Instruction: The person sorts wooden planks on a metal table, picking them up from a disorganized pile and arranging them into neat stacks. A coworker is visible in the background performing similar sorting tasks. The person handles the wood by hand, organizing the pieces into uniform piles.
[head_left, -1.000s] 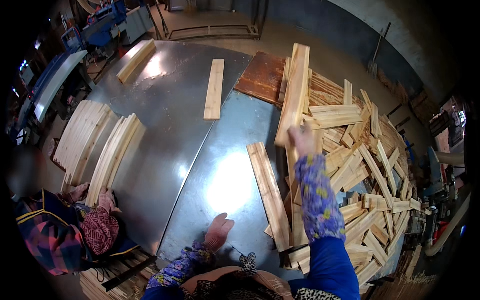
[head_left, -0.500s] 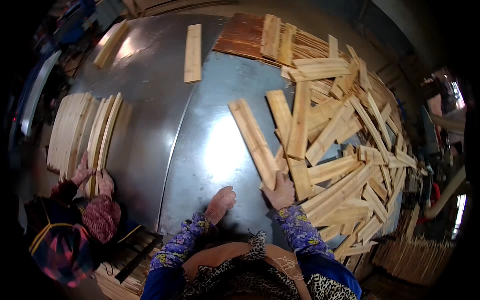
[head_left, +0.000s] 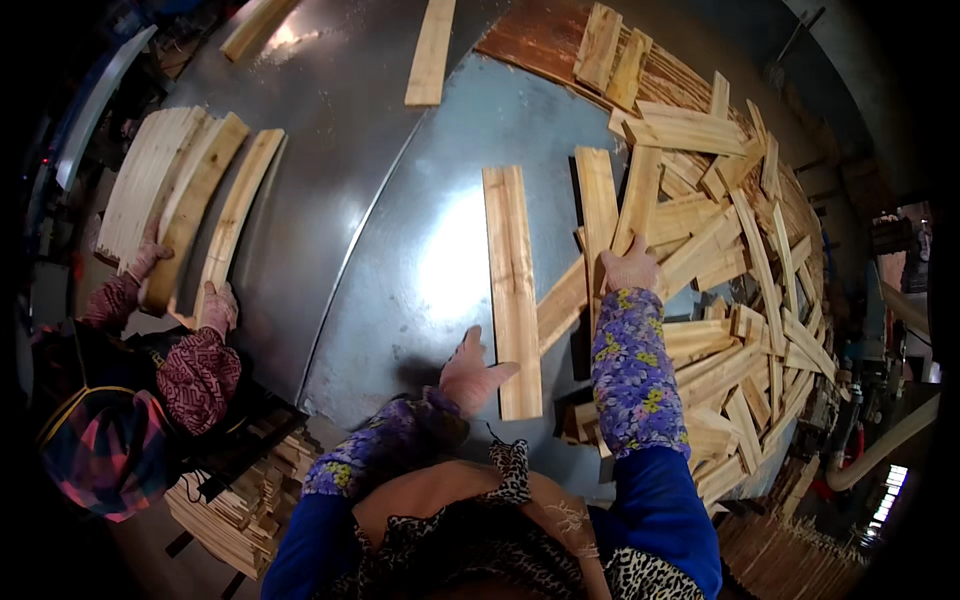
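Note:
My left hand (head_left: 475, 375) is open above the metal table, thumb and fingers apart and holding nothing. Close to its right side a pale wooden board (head_left: 512, 290) lies lengthwise, away from me, with its near end over another slanting board. My right hand (head_left: 630, 270) reaches forward to the pile and is closed over the near end of a wooden board (head_left: 640, 195), thumb at one edge and fingers toward the other. That board lies among others, next to an upright-lying one (head_left: 598, 200). The undersides of my right fingers are hidden.
A jumbled heap of boards (head_left: 690, 240) covers the table's right side. Single boards (head_left: 432, 50) lie at the far side. On the left, a co-worker's hands (head_left: 215, 305) handle boards beside a neat row (head_left: 150, 180). Stacked wood stands below the table edge.
My right hand has let go of the board now lying beside my left hand and moved forward to another in the pile. My left hand has opened. The co-worker's boards have spread apart.

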